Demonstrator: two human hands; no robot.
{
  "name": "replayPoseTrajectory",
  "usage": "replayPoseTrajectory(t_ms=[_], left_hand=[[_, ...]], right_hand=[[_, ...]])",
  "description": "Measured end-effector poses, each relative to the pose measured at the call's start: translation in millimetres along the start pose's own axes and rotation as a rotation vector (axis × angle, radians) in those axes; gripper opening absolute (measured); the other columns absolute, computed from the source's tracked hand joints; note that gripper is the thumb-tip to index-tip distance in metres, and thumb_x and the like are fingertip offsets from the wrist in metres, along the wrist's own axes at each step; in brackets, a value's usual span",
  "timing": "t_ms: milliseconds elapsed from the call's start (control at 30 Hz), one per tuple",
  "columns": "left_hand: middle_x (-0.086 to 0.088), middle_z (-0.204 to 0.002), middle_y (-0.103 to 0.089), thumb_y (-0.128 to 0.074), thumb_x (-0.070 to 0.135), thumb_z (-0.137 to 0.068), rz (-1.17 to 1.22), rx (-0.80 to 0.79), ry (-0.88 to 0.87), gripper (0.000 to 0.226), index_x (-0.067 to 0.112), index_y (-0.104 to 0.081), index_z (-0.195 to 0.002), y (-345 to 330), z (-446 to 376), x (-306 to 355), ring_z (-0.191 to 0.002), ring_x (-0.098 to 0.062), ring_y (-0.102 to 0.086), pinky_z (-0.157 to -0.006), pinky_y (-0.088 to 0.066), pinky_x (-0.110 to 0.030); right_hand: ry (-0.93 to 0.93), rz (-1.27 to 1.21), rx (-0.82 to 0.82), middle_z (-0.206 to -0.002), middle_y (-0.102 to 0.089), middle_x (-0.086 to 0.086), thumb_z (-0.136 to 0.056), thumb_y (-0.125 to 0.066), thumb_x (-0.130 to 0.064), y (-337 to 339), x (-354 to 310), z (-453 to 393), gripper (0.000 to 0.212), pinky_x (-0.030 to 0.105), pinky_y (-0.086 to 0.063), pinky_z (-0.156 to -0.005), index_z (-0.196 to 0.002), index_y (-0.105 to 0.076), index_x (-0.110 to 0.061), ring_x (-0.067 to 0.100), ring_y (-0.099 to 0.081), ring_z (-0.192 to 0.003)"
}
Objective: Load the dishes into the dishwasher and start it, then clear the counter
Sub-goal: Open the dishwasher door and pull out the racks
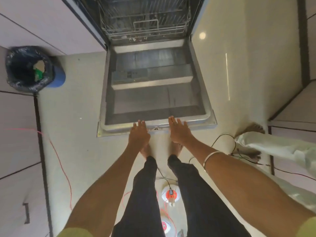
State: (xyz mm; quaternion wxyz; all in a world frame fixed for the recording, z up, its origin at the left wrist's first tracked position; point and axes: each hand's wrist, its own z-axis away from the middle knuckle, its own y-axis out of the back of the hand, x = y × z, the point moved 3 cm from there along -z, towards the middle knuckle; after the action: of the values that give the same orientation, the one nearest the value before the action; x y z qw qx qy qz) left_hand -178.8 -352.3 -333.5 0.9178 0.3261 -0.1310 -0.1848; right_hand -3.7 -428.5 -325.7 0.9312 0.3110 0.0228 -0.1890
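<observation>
**Both hands on the dishwasher door edge**

While the dishwasher door (156, 93) lies folded flat down, the left hand (139, 134) and right hand (178, 131) rest near its front lip, fingers straight, gripping nothing. Beyond, the lower rack (145, 23) sits inside the tub. A lined trash bin (28, 69) stands off left.

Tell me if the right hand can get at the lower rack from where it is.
Probably yes: the right hand lies open on the lowered dishwasher door, with nothing between it and the lower rack, though it would take a long reach or a lean.
</observation>
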Motion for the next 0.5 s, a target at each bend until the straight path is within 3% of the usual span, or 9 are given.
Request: replayPoseTrajectory(t_ms=[200,500], left_hand=[[-0.011,-0.165,-0.004,-0.039,0.012,-0.101,0.082,-0.021,-0.033,0.065,0.008,-0.006,-0.157,-76.0,-18.7,-17.2,-0.152,-0.031,-0.003,-0.123,-0.009,-0.040],[-0.014,-0.163,-0.013,-0.032,0.018,-0.105,0.203,-0.027,0.010,0.053,0.005,-0.019,-0.155,-141.5,-64.0,-18.7,-0.150,-0.036,-0.011,-0.120,-0.018,-0.044]], right_hand=[[-0.051,-0.133,-0.079,-0.166,0.003,0.004,-0.101,-0.035,-0.014,-54.0,0.8,-31.5,0.067,0.050,-0.012,-0.122,-0.157,0.001,-0.009,0.030,-0.004,-0.152],[-0.137,-0.273,-0.151,-0.166,0.005,0.001,-0.097,-0.039,-0.017,-131.7,13.0,-92.3,0.074,0.058,-0.024,-0.116,-0.157,0.005,-0.020,0.034,-0.008,-0.151]])
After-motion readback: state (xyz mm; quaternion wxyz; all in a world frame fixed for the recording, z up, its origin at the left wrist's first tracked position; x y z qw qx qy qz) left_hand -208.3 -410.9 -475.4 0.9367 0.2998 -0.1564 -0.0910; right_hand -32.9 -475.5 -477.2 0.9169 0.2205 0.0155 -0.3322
